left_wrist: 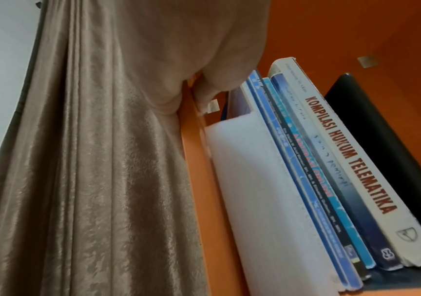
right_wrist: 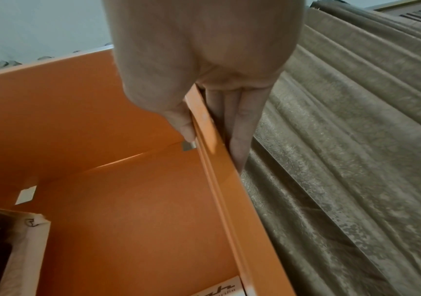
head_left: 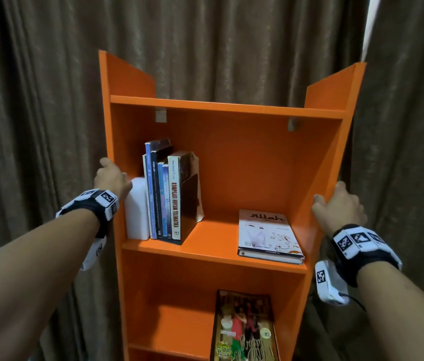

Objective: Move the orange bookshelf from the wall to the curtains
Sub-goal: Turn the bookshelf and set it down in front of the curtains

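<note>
The orange bookshelf [head_left: 244, 162] stands upright right in front of the brown curtains [head_left: 49, 100]. Both arms reach out forward, one to each side of it. The left hand [head_left: 111, 178] grips the left side board, with the thumb inside beside a white block [head_left: 136, 209] and a row of standing books [head_left: 166, 196]. The right hand [head_left: 339, 207] pinches the right side board: in the right wrist view the thumb lies inside and the fingers [right_wrist: 240, 128] lie flat on the outside. A white book [head_left: 269, 235] lies flat on the same shelf near the right hand.
</note>
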Demonstrator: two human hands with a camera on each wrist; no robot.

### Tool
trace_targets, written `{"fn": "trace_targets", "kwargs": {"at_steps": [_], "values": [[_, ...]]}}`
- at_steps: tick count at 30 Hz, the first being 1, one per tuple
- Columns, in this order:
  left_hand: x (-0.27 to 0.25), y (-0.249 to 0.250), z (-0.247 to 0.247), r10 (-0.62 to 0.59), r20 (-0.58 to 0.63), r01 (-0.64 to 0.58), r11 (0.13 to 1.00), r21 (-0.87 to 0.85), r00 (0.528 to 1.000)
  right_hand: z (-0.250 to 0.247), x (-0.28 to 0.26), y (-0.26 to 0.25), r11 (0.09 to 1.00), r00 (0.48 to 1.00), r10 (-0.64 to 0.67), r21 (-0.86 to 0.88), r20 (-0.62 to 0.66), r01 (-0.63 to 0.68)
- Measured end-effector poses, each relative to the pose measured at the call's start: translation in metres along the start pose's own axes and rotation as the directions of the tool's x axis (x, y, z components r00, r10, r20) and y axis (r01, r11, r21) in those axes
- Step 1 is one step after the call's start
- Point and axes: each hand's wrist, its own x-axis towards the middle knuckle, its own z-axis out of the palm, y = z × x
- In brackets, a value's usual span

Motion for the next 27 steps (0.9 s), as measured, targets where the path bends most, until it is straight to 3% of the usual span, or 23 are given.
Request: {"fn": "trace_targets", "kwargs": {"at_steps": [10,17,27], "values": [[0.008,-0.021,0.004,0.168,0.043,-0.166,0.985,-0.056,0.985,0.004,0.001,-0.013,0.993,0.993,0.113,-0.025,-0.033,-0.114],[-0.005,-0.014,0.014,0.146,-0.024,-0.148,0.979,-0.14,0.989,0.016,0.028,-0.012,0.984,0.985,0.172,0.054,-0.017,-0.171],[-0.023,0.015,0.042,0.149,-0.116,-0.161,0.983,-0.093,0.982,0.046,0.096,0.005,0.975,0.984,0.167,0.134,0.068,-0.175]]}}
